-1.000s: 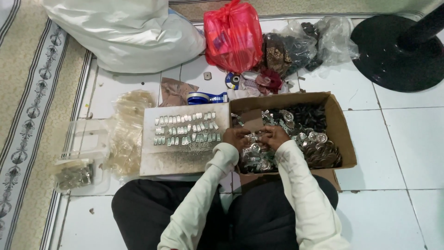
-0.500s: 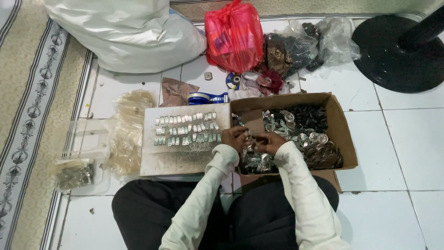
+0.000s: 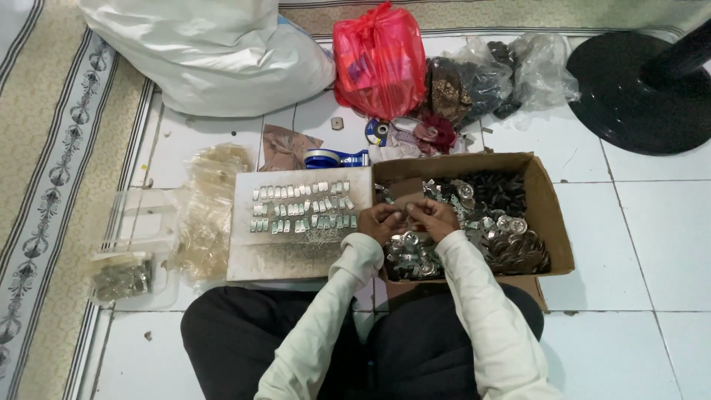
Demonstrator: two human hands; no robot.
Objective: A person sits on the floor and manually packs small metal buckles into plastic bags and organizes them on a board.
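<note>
Your left hand (image 3: 381,221) and right hand (image 3: 432,217) meet over the cardboard box (image 3: 552,222), fingers pinched together on a small metal piece (image 3: 405,216); whether they clamp it fully, you cannot tell. It looks light, stiff and slick, so hold it by its edges. Finished pieces lie in rows on the flat board (image 3: 296,252); beyond sit a red plastic bag (image 3: 379,63) and a blue tape roll (image 3: 326,158).

The person wears a pale cream long-sleeved top, its sleeves (image 3: 326,326) loose and softly creased, running from the cuffs at 12 o'clock down to the frame's edge at 6 o'clock. The cuffs sit plain at the wrists, leaving the left hand (image 3: 381,222) and right hand (image 3: 433,217) bare. Dark black trousers (image 3: 222,333) cover the legs.
</note>
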